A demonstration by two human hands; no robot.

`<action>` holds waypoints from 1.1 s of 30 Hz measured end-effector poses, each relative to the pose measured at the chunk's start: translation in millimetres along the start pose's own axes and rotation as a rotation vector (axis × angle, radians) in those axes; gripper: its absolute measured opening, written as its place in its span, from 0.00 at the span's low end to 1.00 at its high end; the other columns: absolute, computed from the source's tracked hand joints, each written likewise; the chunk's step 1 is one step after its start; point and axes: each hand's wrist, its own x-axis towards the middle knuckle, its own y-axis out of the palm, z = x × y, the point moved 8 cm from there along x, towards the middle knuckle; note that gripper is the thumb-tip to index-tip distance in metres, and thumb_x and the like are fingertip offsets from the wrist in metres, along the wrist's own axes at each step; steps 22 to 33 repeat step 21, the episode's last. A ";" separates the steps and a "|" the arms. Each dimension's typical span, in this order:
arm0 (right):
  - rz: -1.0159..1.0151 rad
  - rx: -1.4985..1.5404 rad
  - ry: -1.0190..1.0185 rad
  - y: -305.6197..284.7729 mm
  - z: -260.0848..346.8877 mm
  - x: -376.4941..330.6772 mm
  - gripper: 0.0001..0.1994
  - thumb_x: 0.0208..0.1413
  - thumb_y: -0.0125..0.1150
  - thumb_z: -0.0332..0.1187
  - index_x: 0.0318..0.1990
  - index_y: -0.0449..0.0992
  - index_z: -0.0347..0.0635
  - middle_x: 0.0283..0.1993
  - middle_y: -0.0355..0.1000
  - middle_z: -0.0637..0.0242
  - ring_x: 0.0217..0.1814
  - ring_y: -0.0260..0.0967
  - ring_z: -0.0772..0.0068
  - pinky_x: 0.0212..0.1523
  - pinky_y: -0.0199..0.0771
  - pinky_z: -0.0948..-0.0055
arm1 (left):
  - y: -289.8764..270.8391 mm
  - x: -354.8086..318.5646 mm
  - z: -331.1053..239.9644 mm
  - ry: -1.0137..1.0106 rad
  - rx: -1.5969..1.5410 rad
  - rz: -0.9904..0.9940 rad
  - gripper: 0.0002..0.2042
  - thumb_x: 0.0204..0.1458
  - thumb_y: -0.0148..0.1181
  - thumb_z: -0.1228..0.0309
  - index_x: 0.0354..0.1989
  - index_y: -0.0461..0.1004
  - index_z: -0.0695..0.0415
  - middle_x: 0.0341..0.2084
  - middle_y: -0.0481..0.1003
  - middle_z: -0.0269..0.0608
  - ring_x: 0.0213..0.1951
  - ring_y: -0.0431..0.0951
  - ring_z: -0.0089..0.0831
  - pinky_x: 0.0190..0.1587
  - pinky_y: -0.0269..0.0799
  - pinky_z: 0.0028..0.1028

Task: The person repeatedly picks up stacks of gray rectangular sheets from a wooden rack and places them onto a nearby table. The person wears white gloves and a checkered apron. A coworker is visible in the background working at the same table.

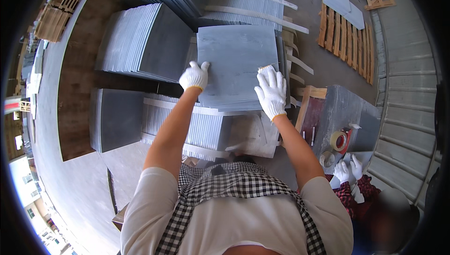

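Observation:
A grey stone slab point(236, 62) lies flat in front of me on top of a stack of similar slabs. My left hand point(193, 76), in a white knit glove, is at its left edge, thumb over the top face and the other fingers curled along the side. On the right edge, my gloved right hand point(272, 93) presses down with its fingers over a white wad of cloth point(267, 69) that has a tan, frayed-looking rim. Faint smudges and pale streaks mark the slab's face.
Upright slab bundles point(129, 39) stand at the left, others point(185, 123) nearer me. White straps point(262, 15) stick out at the back. A wooden pallet point(344, 39) lies far right. Beside me, a co-worker's gloved hands point(349, 168) are near tape rolls point(338, 141) on a dark slab point(347, 109).

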 end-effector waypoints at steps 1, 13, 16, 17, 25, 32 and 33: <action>0.011 0.007 -0.007 4.0 -2.6 6.1 0.24 0.54 0.68 0.45 0.59 0.76 0.54 0.68 0.63 0.58 0.67 0.58 0.41 0.67 0.59 0.45 | 16.6 -5.0 11.0 -0.075 -0.100 -0.019 0.33 0.67 0.40 0.40 0.50 0.73 0.63 0.40 0.82 0.61 0.44 0.84 0.54 0.47 0.78 0.45; 0.002 -0.234 0.289 107.2 -59.5 212.6 0.28 0.66 0.45 0.58 0.67 0.69 0.57 0.73 0.61 0.62 0.77 0.49 0.48 0.76 0.45 0.44 | 38.2 -3.0 11.1 0.023 -0.370 -0.129 0.33 0.68 0.37 0.42 0.48 0.72 0.65 0.36 0.79 0.69 0.44 0.79 0.65 0.48 0.74 0.52; -0.116 -0.065 0.003 100.5 51.1 200.7 0.24 0.62 0.55 0.55 0.58 0.75 0.52 0.68 0.64 0.63 0.72 0.54 0.51 0.74 0.45 0.44 | 38.3 -6.2 17.1 -0.007 -0.371 -0.116 0.31 0.69 0.37 0.43 0.49 0.73 0.64 0.38 0.80 0.68 0.45 0.79 0.64 0.49 0.74 0.51; -0.140 0.078 -0.068 92.9 82.0 187.0 0.22 0.57 0.62 0.51 0.53 0.75 0.49 0.64 0.66 0.65 0.69 0.56 0.52 0.72 0.48 0.44 | 40.0 -4.0 18.7 -0.009 -0.375 -0.112 0.31 0.69 0.37 0.44 0.50 0.73 0.63 0.39 0.80 0.66 0.45 0.79 0.63 0.50 0.74 0.50; -0.081 0.196 -0.173 93.9 147.0 116.3 0.23 0.52 0.67 0.47 0.55 0.77 0.51 0.63 0.67 0.62 0.71 0.55 0.50 0.72 0.50 0.40 | 58.8 13.9 37.3 -0.023 -0.489 -0.135 0.29 0.69 0.38 0.46 0.53 0.75 0.60 0.40 0.80 0.64 0.46 0.80 0.63 0.52 0.73 0.50; -0.081 0.196 -0.173 93.9 147.0 116.3 0.23 0.52 0.67 0.47 0.55 0.77 0.51 0.63 0.67 0.62 0.71 0.55 0.50 0.72 0.50 0.40 | 58.8 13.9 37.3 -0.023 -0.489 -0.135 0.29 0.69 0.38 0.46 0.53 0.75 0.60 0.40 0.80 0.64 0.46 0.80 0.63 0.52 0.73 0.50; -0.081 0.196 -0.173 93.9 147.0 116.3 0.23 0.52 0.67 0.47 0.55 0.77 0.51 0.63 0.67 0.62 0.71 0.55 0.50 0.72 0.50 0.40 | 58.8 13.9 37.3 -0.023 -0.489 -0.135 0.29 0.69 0.38 0.46 0.53 0.75 0.60 0.40 0.80 0.64 0.46 0.80 0.63 0.52 0.73 0.50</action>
